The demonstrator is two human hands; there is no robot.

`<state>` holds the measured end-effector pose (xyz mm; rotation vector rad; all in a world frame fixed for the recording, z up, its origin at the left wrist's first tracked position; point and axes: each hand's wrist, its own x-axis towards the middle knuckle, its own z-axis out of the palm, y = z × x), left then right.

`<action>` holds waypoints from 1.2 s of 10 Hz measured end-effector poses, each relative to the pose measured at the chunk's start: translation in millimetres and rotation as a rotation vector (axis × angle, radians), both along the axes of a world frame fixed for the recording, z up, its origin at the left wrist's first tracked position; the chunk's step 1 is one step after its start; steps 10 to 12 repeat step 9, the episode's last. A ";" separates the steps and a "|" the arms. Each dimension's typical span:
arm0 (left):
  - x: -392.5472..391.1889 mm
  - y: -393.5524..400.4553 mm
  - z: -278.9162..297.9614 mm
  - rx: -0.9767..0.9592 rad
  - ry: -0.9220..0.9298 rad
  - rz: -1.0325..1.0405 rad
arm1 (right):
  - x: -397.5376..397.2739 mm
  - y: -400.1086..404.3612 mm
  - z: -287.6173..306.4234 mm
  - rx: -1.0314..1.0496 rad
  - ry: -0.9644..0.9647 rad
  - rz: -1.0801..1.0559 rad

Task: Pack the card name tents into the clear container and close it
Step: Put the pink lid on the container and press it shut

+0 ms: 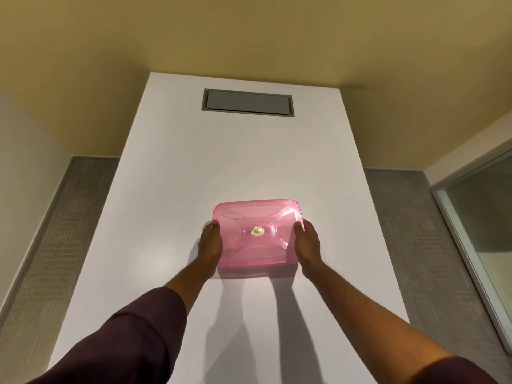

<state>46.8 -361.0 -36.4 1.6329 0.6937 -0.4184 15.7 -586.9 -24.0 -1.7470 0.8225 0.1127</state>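
The left hand and the right hand hold the sides of the pink box, fingers wrapped tight, on the white table.

The container sits on the surface between my hands: my left hand touches its left side, my right hand its right side. Well beyond both hands, a hatch is set into the far end of the surface.
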 end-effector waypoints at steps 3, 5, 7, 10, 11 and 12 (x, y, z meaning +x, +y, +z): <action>82.2 0.5 -16.4 -0.024 0.019 -0.064 | 71.2 -6.3 -18.8 0.027 0.026 -0.003; 78.6 3.1 -21.6 0.084 -0.034 -0.151 | 73.2 -8.3 -29.3 0.009 0.024 -0.015; 72.8 10.6 -14.1 0.113 -0.090 -0.260 | 75.3 -6.9 -22.2 0.007 0.075 0.021; 61.9 29.1 -0.4 0.293 -0.046 -0.304 | 70.4 -13.7 -6.6 -0.066 0.218 0.028; 61.9 29.1 -0.4 0.293 -0.046 -0.304 | 70.4 -13.7 -6.6 -0.066 0.218 0.028; 61.9 29.1 -0.4 0.293 -0.046 -0.304 | 70.4 -13.7 -6.6 -0.066 0.218 0.028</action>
